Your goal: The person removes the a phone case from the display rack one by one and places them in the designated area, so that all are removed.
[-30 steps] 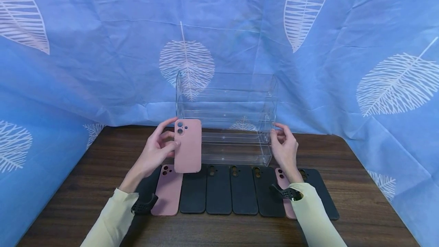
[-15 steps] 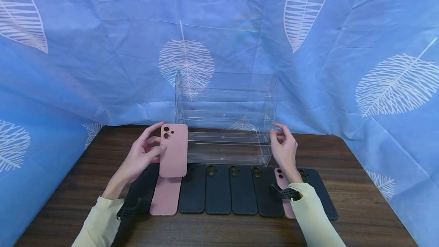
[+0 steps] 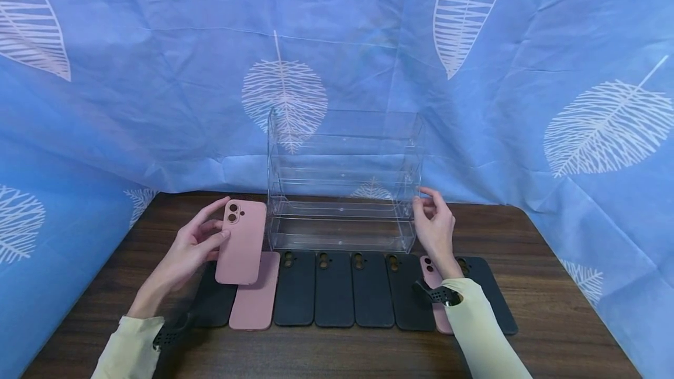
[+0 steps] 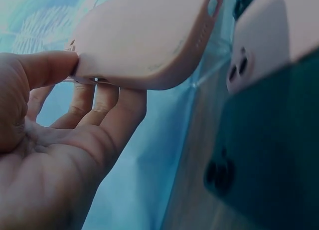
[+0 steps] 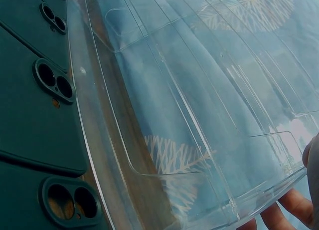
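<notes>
My left hand point(image 3: 184, 250) pinches a pink phone case point(image 3: 243, 244) by its left edge, thumb in front and fingers behind. The case is raised, camera cutouts at its top left, and overlaps a second pink case point(image 3: 256, 306) lying in the row below. In the left wrist view the held case point(image 4: 139, 38) shows its rounded bottom corner. At the right side of a clear tiered display rack point(image 3: 341, 210), my right hand point(image 3: 436, 227) grips the side panel. The right wrist view has its fingers point(image 5: 296, 207) on the far side of the clear plastic.
In front of the rack lies a row of phone cases, mostly dark ones such as the dark case point(image 3: 334, 297). A third pink case point(image 3: 429, 274) is partly hidden by the right wrist. A blue leaf-print cloth point(image 3: 358, 45) hangs behind the wooden table point(image 3: 326, 355).
My left hand has carried the pink phone case left and down, away from the front of the rack to beside its left edge. My right hand stays on the rack.
</notes>
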`<state>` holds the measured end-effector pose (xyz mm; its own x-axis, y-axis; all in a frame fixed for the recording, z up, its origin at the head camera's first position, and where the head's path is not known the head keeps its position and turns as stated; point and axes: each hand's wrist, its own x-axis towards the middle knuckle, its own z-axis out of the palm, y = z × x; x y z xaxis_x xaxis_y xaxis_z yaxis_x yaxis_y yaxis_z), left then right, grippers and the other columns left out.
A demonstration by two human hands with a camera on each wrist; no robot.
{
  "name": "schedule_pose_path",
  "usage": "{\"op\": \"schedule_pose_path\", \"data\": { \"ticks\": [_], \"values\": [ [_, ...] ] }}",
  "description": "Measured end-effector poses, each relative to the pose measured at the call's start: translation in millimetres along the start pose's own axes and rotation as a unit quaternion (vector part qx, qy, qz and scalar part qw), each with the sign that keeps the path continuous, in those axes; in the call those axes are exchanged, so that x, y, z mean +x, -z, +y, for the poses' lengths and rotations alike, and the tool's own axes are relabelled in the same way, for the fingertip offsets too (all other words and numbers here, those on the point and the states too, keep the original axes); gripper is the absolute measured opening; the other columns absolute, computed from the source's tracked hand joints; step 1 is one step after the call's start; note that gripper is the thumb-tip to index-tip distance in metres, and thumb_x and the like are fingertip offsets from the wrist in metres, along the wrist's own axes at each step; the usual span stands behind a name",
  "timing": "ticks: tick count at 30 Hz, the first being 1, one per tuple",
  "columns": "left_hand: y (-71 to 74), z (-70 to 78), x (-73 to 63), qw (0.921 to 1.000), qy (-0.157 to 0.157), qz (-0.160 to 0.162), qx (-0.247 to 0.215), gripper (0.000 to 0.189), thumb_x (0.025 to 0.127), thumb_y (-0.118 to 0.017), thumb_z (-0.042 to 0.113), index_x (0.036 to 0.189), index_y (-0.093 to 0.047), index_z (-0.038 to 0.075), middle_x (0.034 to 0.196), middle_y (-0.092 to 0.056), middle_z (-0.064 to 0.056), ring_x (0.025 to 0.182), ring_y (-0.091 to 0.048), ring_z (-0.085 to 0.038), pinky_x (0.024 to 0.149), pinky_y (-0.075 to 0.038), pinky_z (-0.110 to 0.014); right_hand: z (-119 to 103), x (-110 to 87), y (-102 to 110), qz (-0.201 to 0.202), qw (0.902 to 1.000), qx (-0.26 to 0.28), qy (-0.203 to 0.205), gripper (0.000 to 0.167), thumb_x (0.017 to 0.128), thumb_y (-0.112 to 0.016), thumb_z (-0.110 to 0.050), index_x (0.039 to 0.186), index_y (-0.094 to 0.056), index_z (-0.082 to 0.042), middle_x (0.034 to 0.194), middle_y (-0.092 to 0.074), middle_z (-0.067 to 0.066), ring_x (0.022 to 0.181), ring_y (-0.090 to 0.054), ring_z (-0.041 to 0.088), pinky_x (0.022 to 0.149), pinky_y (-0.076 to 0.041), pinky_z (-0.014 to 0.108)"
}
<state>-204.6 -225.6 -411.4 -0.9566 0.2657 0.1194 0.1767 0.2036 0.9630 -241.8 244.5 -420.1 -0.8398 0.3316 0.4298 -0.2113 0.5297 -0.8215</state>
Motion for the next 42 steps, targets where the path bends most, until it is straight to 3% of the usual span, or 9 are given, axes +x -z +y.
{"op": "schedule_pose_path", "data": {
  "ticks": [4,12,26,33,39,42],
  "values": [
    [11.6,-7.0,-9.8,0.9995,0.021,0.008,0.021,0.064,0.106,-0.055,0.018,0.162,-0.026,0.028,0.111,-0.062,0.006,0.092,-0.065,-0.009,0.077,-0.063,-0.035,0.2,0.0,-0.3,0.001,1.0,0.0,0.001,0.032,0.103,-0.057,-0.027,0.131,-0.065,-0.014,0.103,-0.071,0.008,0.087,-0.071,0.034,0.062,-0.05,0.013],
    [33.1,-21.6,-27.3,0.9954,0.065,0.036,0.061,0.065,0.107,-0.055,0.024,0.162,-0.022,0.026,0.118,-0.059,0.001,0.097,-0.066,-0.008,0.08,-0.063,-0.04,0.2,0.6,0.7,0.008,0.9999,-0.005,0.005,0.032,0.104,-0.057,-0.027,0.131,-0.065,-0.012,0.102,-0.07,0.008,0.087,-0.071,0.036,0.061,-0.051,0.012],
    [66.6,-37.1,-51.1,0.9913,0.107,0.039,0.066,0.064,0.106,-0.055,0.028,0.162,-0.022,0.03,0.11,-0.062,0.015,0.094,-0.066,-0.007,0.073,-0.062,-0.039,-0.9,0.0,0.8,0.008,0.9999,-0.004,-0.007,0.032,0.103,-0.057,-0.028,0.132,-0.065,-0.015,0.102,-0.07,0.007,0.087,-0.071,0.034,0.061,-0.051,0.012],
    [79.1,-44.0,-57.9,0.987,0.138,0.028,0.078,0.065,0.107,-0.054,0.03,0.162,-0.02,0.03,0.113,-0.061,0.008,0.094,-0.065,-0.009,0.073,-0.061,-0.04,1.1,0.2,-0.8,0.004,1.0,0.0,-0.005,0.033,0.103,-0.057,-0.028,0.132,-0.065,-0.013,0.103,-0.069,0.008,0.087,-0.071,0.03,0.062,-0.052,0.012],
    [88.4,-49.2,-63.1,0.983,0.16,0.019,0.088,0.066,0.107,-0.053,0.032,0.163,-0.018,0.025,0.116,-0.062,0.003,0.095,-0.065,-0.008,0.074,-0.06,-0.041,2.8,0.8,-1.1,0.002,0.9999,-0.003,-0.012,0.033,0.104,-0.058,-0.028,0.133,-0.065,-0.013,0.106,-0.07,0.01,0.084,-0.068,0.018,0.062,-0.052,0.012],
    [90.1,-53.5,-65.2,0.9801,0.171,0.019,0.099,0.067,0.107,-0.053,0.033,0.163,-0.017,0.02,0.121,-0.062,-0.006,0.096,-0.064,-0.007,0.075,-0.059,-0.041,2.2,0.5,-1.0,0.002,0.9999,-0.001,-0.01,0.033,0.104,-0.058,-0.028,0.133,-0.064,-0.014,0.106,-0.07,0.01,0.086,-0.069,0.026,0.061,-0.052,0.012]
  ]
}}
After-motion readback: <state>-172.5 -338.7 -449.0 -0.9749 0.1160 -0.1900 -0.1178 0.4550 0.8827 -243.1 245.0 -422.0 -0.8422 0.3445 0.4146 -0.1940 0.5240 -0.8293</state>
